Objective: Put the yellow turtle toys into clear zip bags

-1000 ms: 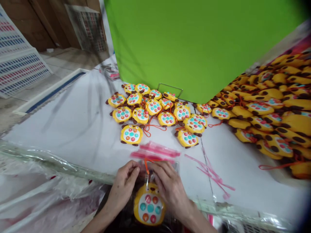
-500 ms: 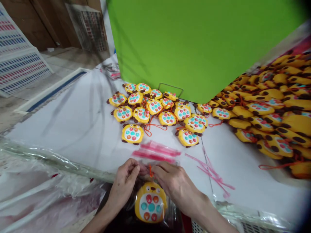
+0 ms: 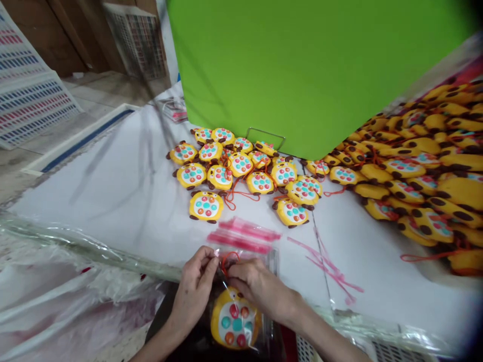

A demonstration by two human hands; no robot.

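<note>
A yellow animal-shaped toy [image 3: 236, 322] with a white belly and several red, orange and teal buttons lies inside a clear plastic bag [image 3: 270, 322] at the table's front edge. My left hand [image 3: 194, 286] pinches the bag's upper left edge between thumb and fingers. My right hand [image 3: 260, 289] is closed at the bag's mouth, its fingertips on the toy's orange cord [image 3: 230, 256], which stands up in a loop. The curled fingers of my right hand hide part of the toy's head.
Several like toys [image 3: 241, 165] lie grouped on the white table [image 3: 113, 201]. A big heap of them [image 3: 426, 166] fills the right side. Pink-topped bags [image 3: 243, 235] and pink strips [image 3: 332, 271] lie close by. A green panel [image 3: 294, 70] stands behind; plastic crates [image 3: 33, 105] are at left.
The orange cord has gone from hanging straight down to a raised loop near my left fingers. My right hand has moved slightly left and down, over part of the toy's face.
</note>
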